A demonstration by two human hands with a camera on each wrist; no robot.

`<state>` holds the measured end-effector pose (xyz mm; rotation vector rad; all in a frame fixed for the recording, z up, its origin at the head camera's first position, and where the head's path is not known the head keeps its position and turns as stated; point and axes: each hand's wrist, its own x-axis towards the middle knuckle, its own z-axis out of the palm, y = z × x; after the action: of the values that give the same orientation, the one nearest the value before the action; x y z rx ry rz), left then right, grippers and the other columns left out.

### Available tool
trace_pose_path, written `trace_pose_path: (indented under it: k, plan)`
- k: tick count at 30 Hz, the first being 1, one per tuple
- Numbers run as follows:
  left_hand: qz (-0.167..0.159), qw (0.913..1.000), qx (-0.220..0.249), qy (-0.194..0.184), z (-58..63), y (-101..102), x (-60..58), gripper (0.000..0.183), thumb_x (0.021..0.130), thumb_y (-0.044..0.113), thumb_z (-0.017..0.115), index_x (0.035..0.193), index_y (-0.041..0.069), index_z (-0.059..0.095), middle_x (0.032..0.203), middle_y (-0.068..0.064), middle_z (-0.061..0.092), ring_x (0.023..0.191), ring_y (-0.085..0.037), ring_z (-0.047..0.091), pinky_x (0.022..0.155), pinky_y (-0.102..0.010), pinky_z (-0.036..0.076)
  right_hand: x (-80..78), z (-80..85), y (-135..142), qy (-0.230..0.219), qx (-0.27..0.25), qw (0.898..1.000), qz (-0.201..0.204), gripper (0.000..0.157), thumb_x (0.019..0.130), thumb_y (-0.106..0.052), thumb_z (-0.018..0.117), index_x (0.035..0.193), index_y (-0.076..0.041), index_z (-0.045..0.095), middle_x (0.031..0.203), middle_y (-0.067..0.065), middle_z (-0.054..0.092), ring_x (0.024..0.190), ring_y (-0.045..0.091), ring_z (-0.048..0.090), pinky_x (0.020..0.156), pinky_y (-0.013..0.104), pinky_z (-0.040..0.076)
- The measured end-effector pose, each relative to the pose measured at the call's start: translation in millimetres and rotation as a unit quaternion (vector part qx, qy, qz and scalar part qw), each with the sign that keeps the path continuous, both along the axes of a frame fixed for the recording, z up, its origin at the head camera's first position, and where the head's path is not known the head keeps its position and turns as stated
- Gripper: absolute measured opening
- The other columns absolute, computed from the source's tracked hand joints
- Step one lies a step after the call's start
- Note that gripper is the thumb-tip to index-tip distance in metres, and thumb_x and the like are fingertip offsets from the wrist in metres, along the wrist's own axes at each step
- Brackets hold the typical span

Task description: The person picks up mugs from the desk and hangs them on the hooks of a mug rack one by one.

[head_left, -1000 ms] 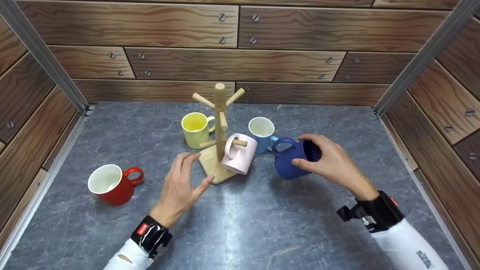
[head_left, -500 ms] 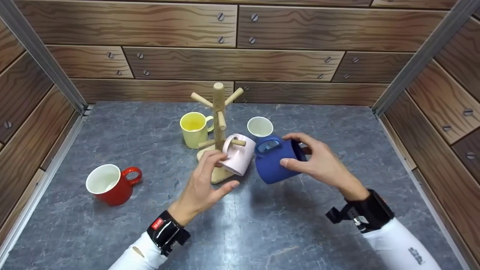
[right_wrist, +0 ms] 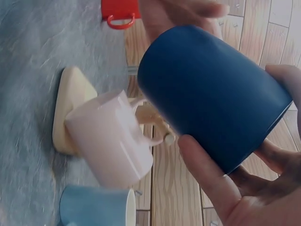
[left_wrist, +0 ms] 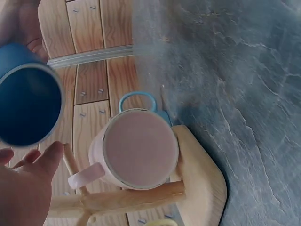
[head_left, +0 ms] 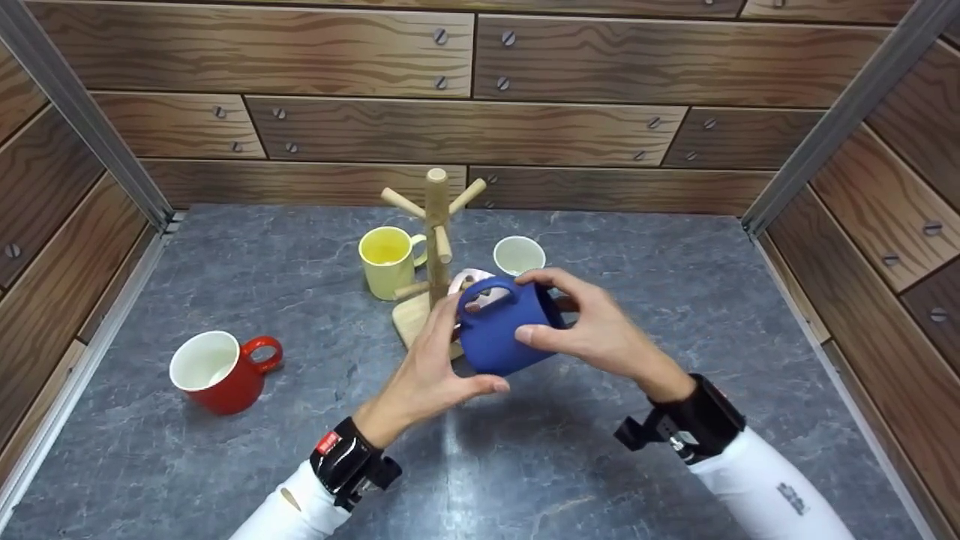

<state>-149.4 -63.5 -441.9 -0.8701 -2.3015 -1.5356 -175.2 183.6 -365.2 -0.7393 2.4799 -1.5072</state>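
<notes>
My right hand [head_left: 604, 334] grips a dark blue mug [head_left: 499, 334] round its mouth end, holding it tilted above the table with its handle up. Spread beside the mug's other end is my left hand [head_left: 424, 371], thumb below and fingers near the handle; whether it touches is unclear. Just behind stands a wooden mug tree [head_left: 436, 202]. A pale pink mug [right_wrist: 110, 136] hangs by its handle on a lower peg, tilted. In the head view the blue mug hides most of it. Behind that is a light blue mug [right_wrist: 96, 206].
A yellow mug [head_left: 388, 270] stands behind the mug tree on the left. At the left of the grey table [head_left: 187, 465] stands a red mug [head_left: 229, 386], handle to the right. Wood-patterned walls [head_left: 360, 127] close in the back and sides.
My right hand has carried the dark blue mug leftward, in front of the pink mug. My left hand has moved right and slightly forward to meet it.
</notes>
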Motion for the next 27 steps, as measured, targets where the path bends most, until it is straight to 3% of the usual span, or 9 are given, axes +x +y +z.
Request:
trace_pose_path:
  k: [7,13,20,27]
  plan:
    - [0.022,0.9986,0.031,0.035,1.3,-8,-0.6,0.101,0.073,0.03,0.096,0.155,0.012,0.041,0.148,0.0,0.055,0.133,-0.024,0.054,0.111,-0.043,0.045,-1.3,-1.2,-15,-0.004,-0.021,1.0,0.018,0.056,0.087,-0.029,0.084,0.139,-0.024,0.062,0.141,0.006,0.059,0.119,0.034,0.064,0.081,0.04,0.062]
    - [0.058,0.9961,0.025,0.062,1.6,-17,1.2,0.086,0.072,0.031,0.097,0.143,0.01,0.052,0.143,-0.004,0.059,0.128,-0.022,0.057,0.107,-0.043,0.049,-5.1,1.5,-24,-0.003,-0.014,0.999,0.029,0.058,0.088,-0.032,0.083,0.14,-0.024,0.061,0.139,0.006,0.06,0.119,0.031,0.064,0.082,0.04,0.062]
    - [0.079,0.992,0.021,0.096,6.3,-26,0.5,0.084,0.071,0.034,0.097,0.14,0.007,0.055,0.139,-0.011,0.061,0.125,-0.027,0.06,0.105,-0.043,0.05,-7.4,8.7,-32,0.006,-0.012,0.999,0.033,0.059,0.087,-0.033,0.084,0.14,-0.022,0.061,0.139,0.006,0.059,0.12,0.032,0.063,0.084,0.04,0.061]
    - [0.098,0.9877,0.037,0.117,13.6,-32,0.0,0.081,0.072,0.036,0.096,0.137,0.006,0.057,0.131,-0.01,0.065,0.117,-0.021,0.064,0.099,-0.041,0.053,-8.3,19.5,-41,0.014,-0.013,0.999,0.035,0.058,0.087,-0.037,0.083,0.14,-0.027,0.061,0.139,0.001,0.058,0.122,0.034,0.061,0.084,0.043,0.061]
